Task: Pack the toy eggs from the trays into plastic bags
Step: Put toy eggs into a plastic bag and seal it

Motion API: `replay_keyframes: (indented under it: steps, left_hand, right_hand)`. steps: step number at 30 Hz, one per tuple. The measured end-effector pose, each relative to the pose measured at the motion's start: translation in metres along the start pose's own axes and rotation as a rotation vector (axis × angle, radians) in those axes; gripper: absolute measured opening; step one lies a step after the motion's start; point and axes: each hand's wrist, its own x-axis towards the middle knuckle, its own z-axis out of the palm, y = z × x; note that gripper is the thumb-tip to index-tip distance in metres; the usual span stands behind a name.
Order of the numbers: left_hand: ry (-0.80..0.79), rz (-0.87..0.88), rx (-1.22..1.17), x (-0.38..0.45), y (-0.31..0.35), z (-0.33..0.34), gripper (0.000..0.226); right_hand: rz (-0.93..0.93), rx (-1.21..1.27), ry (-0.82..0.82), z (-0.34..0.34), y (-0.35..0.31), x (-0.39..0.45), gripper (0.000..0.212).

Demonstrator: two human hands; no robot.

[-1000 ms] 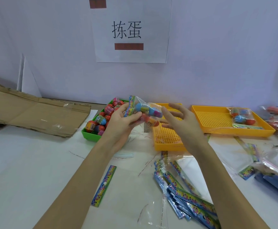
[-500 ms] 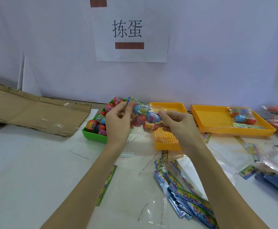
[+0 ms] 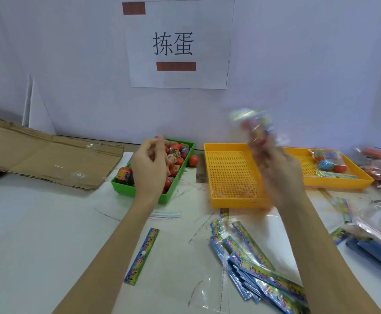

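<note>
Right hand (image 3: 277, 168) grips a filled bag (image 3: 252, 123); left hand (image 3: 149, 164) hangs empty, loosely curled. One packed bag (image 3: 328, 160) done; many eggs (image 3: 176, 155) remain.

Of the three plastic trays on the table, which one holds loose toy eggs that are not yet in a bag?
The green tray, the leftmost, under the left hand. The near yellow tray shows no eggs; the far yellow tray holds only a bagged set.

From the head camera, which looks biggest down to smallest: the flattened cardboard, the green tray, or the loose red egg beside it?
Largest: flattened cardboard. Then green tray. Smallest: loose red egg. The gaps are plain.
</note>
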Motion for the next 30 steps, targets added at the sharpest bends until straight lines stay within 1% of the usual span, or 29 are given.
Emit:
replay_keyframes:
  steps: [1, 2, 3, 4, 7, 8, 9, 11, 13, 14, 15, 16, 18, 19, 21, 23, 25, 27, 28, 30]
  left_hand:
    - [-0.057, 0.007, 0.013, -0.003, 0.002, 0.004, 0.030]
    - [-0.126, 0.032, 0.035, -0.007, 0.003, 0.008, 0.026]
    - [-0.202, 0.078, 0.069, -0.013, 0.005, 0.013, 0.021]
    - [-0.280, 0.144, 0.119, -0.019, 0.005, 0.018, 0.016]
    - [-0.514, 0.425, 0.294, -0.042, 0.005, 0.032, 0.012]
    - [-0.610, 0.516, 0.323, -0.051, 0.006, 0.037, 0.013]
    - [-0.714, 0.604, 0.329, -0.059, 0.006, 0.042, 0.014]
    - [-0.908, 0.755, 0.323, -0.073, 0.006, 0.048, 0.017]
    - [-1.015, 0.849, 0.370, -0.084, 0.005, 0.053, 0.020]
    - [-1.042, 0.860, 0.386, -0.088, 0.005, 0.054, 0.023]
    - [-1.067, 0.846, 0.393, -0.092, 0.005, 0.054, 0.028]
    - [-1.092, 0.818, 0.399, -0.096, 0.004, 0.054, 0.033]
    - [-1.115, 0.784, 0.411, -0.097, 0.004, 0.055, 0.039]
    - [-1.107, 0.788, 0.418, -0.095, 0.004, 0.055, 0.035]
    - [-1.088, 0.799, 0.417, -0.088, 0.004, 0.055, 0.022]
    - [-1.059, 0.741, 0.353, -0.079, 0.004, 0.052, 0.012]
    - [-0.992, 0.593, 0.274, -0.071, 0.005, 0.048, 0.009]
    - [-0.899, 0.403, 0.166, -0.063, 0.005, 0.043, 0.012]
    - [-0.851, 0.300, 0.096, -0.058, 0.005, 0.041, 0.014]
    - [-0.745, 0.118, -0.044, -0.047, 0.005, 0.038, 0.020]
  right_hand:
    - [-0.031, 0.175, 0.038, -0.004, -0.004, 0.003, 0.050]
    - [-0.013, 0.291, 0.053, -0.007, -0.006, 0.006, 0.066]
    - [0.037, 0.315, 0.051, -0.010, -0.007, 0.008, 0.074]
    - [0.075, 0.264, 0.031, -0.010, -0.006, 0.006, 0.072]
    - [0.084, -0.040, 0.037, -0.007, 0.005, 0.001, 0.037]
    - [0.084, -0.123, 0.048, -0.005, 0.009, -0.001, 0.032]
    - [0.075, -0.202, 0.055, -0.004, 0.012, -0.002, 0.034]
    - [0.057, -0.363, 0.037, 0.001, 0.014, -0.004, 0.048]
    - [0.087, -0.456, -0.019, 0.005, 0.015, -0.005, 0.063]
    - [0.112, -0.476, -0.046, 0.006, 0.016, -0.006, 0.067]
    - [0.126, -0.498, -0.069, 0.006, 0.017, -0.006, 0.066]
    - [0.119, -0.531, -0.091, 0.007, 0.018, -0.006, 0.059]
    - [0.033, -0.660, -0.130, 0.005, 0.020, -0.005, 0.036]
    - [-0.014, -0.713, -0.146, 0.003, 0.022, -0.005, 0.030]
    - [-0.060, -0.735, -0.162, 0.002, 0.025, -0.005, 0.029]
    - [-0.078, -0.702, -0.144, 0.002, 0.026, -0.004, 0.029]
    - [-0.112, -0.696, -0.115, 0.001, 0.025, -0.003, 0.020]
    - [-0.126, -0.711, -0.107, -0.003, 0.024, -0.001, 0.012]
    - [-0.122, -0.717, -0.108, -0.005, 0.023, 0.000, 0.010]
    - [-0.113, -0.747, -0.105, -0.007, 0.023, 0.001, 0.013]
